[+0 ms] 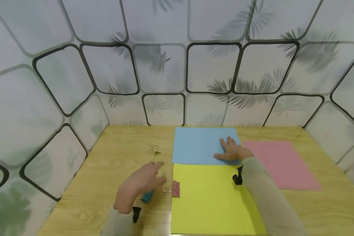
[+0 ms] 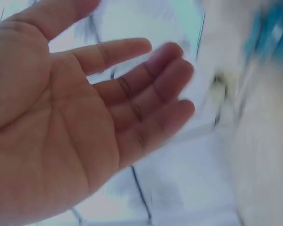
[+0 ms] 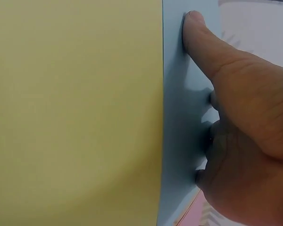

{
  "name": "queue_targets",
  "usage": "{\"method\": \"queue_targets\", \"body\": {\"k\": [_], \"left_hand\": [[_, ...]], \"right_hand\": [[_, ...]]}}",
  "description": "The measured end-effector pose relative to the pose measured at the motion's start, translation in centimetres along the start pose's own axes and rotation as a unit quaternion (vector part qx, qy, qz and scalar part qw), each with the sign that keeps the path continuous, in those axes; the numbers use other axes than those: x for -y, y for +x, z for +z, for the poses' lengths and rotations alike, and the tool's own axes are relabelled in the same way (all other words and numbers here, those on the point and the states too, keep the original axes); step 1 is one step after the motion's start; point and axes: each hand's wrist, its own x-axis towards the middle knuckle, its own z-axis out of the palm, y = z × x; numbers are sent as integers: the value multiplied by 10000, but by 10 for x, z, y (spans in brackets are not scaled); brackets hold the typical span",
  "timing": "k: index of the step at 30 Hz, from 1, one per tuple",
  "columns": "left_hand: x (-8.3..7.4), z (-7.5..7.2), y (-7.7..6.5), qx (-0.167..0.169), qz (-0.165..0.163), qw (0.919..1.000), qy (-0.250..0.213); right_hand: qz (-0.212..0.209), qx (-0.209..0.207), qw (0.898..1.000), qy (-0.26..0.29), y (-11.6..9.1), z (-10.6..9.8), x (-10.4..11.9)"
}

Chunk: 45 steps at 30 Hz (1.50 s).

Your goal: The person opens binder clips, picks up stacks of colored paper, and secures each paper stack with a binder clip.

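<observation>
With fingers spread, my right hand (image 1: 231,151) rests on the right part of a blue sheet of paper (image 1: 197,146). In the right wrist view its thumb and fingertips touch the blue sheet (image 3: 179,70) beside the straight edge of a yellow sheet (image 3: 75,103). My left hand (image 1: 143,178) hovers over the table left of the papers, its fingers loosely extended around nothing. The left wrist view shows its bare palm (image 2: 61,122). Below it lies a teal binder clip (image 1: 147,196), partly covered by the hand. A pink binder clip (image 1: 176,189) grips the left edge of the yellow sheet (image 1: 212,200).
A yellow binder clip (image 1: 155,149) lies on the wooden table (image 1: 106,170), left of the blue sheet. The pink sheet (image 1: 280,164) lies at the right, partly behind my right forearm. A patterned wall covering (image 1: 162,65) rises behind the table's far edge.
</observation>
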Motion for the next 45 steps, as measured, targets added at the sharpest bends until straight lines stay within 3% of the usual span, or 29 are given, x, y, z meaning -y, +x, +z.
{"method": "queue_targets", "body": {"k": [3,7,11,16,24,36,40,43,45], "left_hand": [[18,-20,-14,-141,-470,9987,-126],[35,-34,-24,-84,-704,9975,-7],[43,-35,-23,-29,-813,9966,-108],[44,-26,-20,314,-834,9953,-375],[48,-17,-15,574,-705,9958,-130],[47,-23,-15,419,147,9977,-513],[55,-28,-17,1001,437,9849,-1342],[63,-29,-14,1212,643,9645,-2254],[65,-28,-10,1075,693,9506,-2827]], "right_hand": [[29,46,10000,21,-1,-2,0],[34,93,9999,104,-1,-4,-3],[-22,48,9998,165,1,-3,-4],[1,-26,9998,208,4,0,-3],[21,-15,9999,163,2,-1,1],[207,77,9997,77,-2,-9,13],[268,119,9994,155,-1,-6,13],[277,99,9994,186,0,-3,12],[283,65,9994,165,1,-1,11]]}}
